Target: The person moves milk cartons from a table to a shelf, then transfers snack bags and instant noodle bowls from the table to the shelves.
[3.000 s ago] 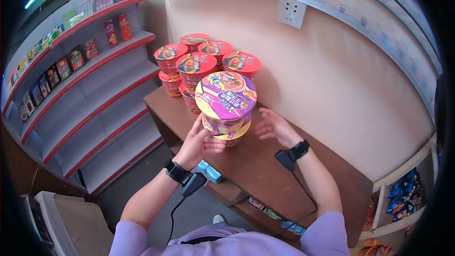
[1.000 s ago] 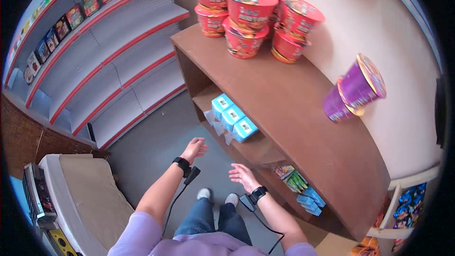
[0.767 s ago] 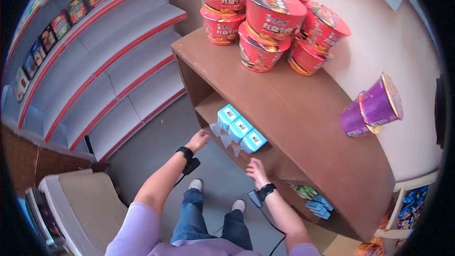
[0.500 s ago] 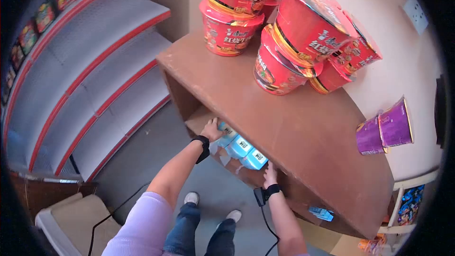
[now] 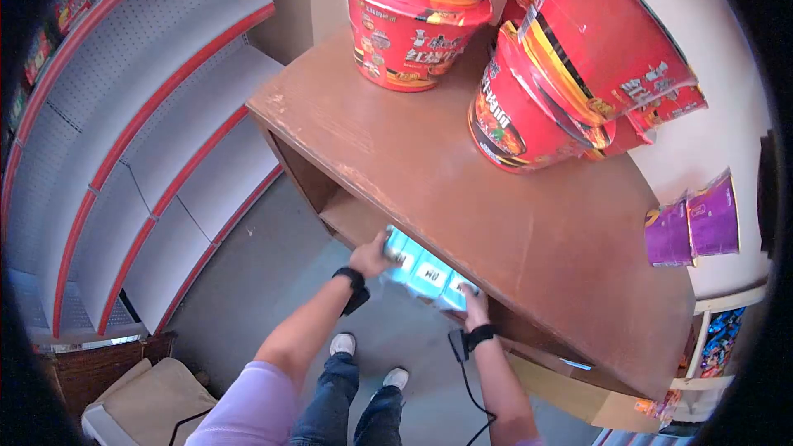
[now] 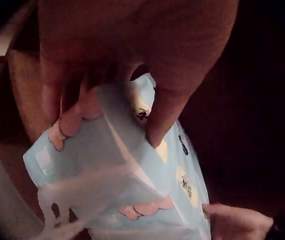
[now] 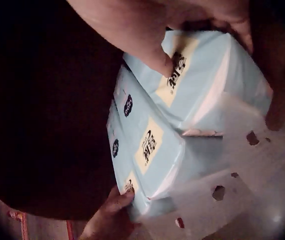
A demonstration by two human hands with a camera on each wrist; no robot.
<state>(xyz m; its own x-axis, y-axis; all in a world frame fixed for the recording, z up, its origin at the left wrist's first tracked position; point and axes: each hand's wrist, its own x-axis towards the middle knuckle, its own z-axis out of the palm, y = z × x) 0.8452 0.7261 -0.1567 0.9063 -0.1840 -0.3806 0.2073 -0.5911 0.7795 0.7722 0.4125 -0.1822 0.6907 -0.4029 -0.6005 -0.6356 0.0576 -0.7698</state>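
Three light-blue wrapped packs [image 5: 431, 273] sit side by side at the front of the brown cabinet's shelf, in the head view. My left hand [image 5: 372, 256] grips the left end of the row; in the left wrist view its thumb lies on the top and its fingers on the side of a pack [image 6: 97, 145]. The right hand [image 5: 474, 307] holds the other end, and the right wrist view shows its thumb pressing the printed label of the end pack [image 7: 197, 75]. Torn clear film [image 7: 232, 170] hangs from the packs.
Stacked red noodle tubs [image 5: 413, 37] stand on the brown cabinet top [image 5: 396, 161], with two purple tubs [image 5: 712, 216] at its right end. A grey shelf rack with red edges [image 5: 165, 124] is at left, a beige-covered object [image 5: 157, 396] below it.
Both hands have moved from the floor area up to the blue packs and taken hold of the two ends. The view has swung closer to the cabinet; the purple tubs now stand apart at the right.
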